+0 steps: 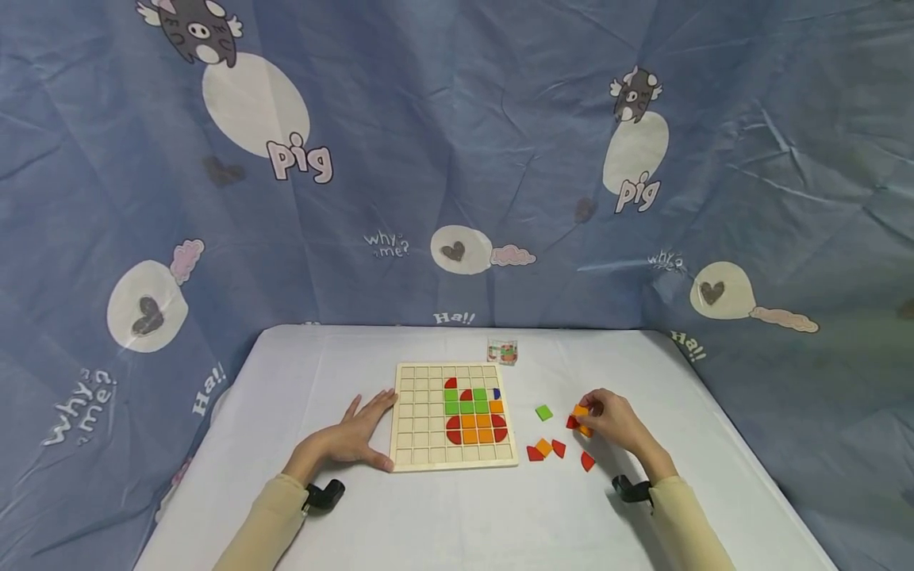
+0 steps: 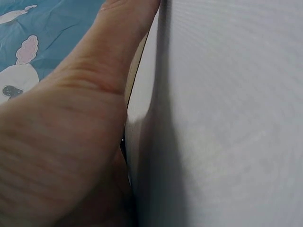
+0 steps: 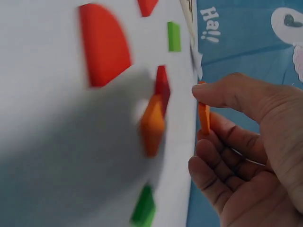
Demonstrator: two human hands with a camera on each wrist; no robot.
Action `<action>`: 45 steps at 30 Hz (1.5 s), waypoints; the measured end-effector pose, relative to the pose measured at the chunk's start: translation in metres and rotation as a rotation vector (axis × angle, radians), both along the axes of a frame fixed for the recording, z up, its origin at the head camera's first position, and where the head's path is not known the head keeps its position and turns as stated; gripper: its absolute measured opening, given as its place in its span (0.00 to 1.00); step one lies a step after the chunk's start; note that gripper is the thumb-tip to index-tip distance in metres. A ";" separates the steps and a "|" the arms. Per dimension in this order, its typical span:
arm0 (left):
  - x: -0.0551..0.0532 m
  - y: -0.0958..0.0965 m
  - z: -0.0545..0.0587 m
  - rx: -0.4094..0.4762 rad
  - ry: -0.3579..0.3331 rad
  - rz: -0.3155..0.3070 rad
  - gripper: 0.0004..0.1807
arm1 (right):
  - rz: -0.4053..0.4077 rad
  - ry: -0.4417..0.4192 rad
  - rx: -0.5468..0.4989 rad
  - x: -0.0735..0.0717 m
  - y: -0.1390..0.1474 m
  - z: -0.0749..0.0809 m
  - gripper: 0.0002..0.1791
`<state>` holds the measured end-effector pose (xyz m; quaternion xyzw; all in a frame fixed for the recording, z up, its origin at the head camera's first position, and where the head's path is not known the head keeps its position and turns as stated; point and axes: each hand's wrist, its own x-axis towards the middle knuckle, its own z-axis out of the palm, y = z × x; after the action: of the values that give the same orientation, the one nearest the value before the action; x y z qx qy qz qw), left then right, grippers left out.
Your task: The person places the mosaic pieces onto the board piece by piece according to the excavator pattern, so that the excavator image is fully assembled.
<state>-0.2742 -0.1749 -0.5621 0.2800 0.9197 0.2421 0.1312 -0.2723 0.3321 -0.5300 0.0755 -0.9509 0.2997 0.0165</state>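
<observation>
My left hand spreads along the left side of a pale wooden grid board, its fingertips and thumb at the board's edge. Red, green, orange and blue tiles fill part of the grid, mostly right of centre. To the right of the board, my right hand pinches an orange square tile between thumb and finger, raised over the table. Beneath it lie another orange tile and a red tile. In the left wrist view, the thumb hides most of the board.
Between board and right hand lie a green square tile, an orange tile and several red quarter-round tiles, one nearer the front. A small picture card lies behind the board. A blue printed cloth hangs behind the white table.
</observation>
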 end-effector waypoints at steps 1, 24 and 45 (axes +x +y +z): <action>0.000 0.000 0.000 0.000 0.001 0.000 0.72 | 0.018 0.019 0.005 -0.003 -0.003 0.002 0.14; 0.002 0.003 0.001 -0.020 -0.016 -0.002 0.72 | 0.354 -0.061 -0.075 -0.082 -0.156 0.006 0.10; 0.000 -0.002 0.000 -0.041 -0.010 0.007 0.73 | 0.336 -0.180 -0.043 -0.097 -0.187 0.000 0.08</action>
<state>-0.2745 -0.1765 -0.5624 0.2730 0.9247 0.2250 0.1406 -0.3692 0.1453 -0.5303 0.2059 -0.9160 0.3238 -0.1173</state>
